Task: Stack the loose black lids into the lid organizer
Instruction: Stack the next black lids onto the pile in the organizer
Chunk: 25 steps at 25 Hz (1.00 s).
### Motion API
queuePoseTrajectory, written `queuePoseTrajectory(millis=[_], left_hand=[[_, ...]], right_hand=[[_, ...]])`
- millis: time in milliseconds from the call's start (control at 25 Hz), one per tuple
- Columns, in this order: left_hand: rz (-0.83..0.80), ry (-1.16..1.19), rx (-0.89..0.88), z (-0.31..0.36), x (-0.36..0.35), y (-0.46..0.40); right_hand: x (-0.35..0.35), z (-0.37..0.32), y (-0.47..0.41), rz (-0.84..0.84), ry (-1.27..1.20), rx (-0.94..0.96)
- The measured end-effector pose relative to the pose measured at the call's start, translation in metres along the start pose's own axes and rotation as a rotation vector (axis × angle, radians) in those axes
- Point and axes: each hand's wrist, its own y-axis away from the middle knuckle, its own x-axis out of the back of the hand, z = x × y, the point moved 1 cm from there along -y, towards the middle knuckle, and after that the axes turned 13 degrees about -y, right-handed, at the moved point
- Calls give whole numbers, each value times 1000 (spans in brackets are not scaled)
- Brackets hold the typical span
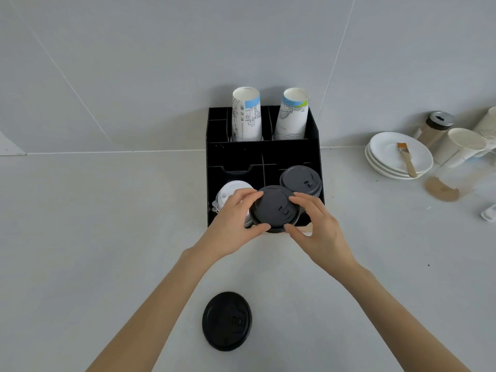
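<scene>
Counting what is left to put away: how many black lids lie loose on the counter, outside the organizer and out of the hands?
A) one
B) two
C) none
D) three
A: a single loose black lid lies on the counter near the person, while the left hand and right hand hold another black lid at the organizer.

Two bare forearms in view, no sleeves. Left hand [236, 218] and right hand [316, 224]: no gloves, rings, watch or bracelet. Fingernails short, unpainted. Slim fingers, slender wrists.
</scene>
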Motion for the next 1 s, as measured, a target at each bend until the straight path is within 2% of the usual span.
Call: queuePoseTrajectory(millis=[320, 1000], left_hand=[[-46, -18, -37, 20, -11, -48], [-99, -21, 0, 22, -34, -104]], right_hand=[[25, 23, -21, 85, -26, -58], [36, 57, -60, 91, -45, -173]])
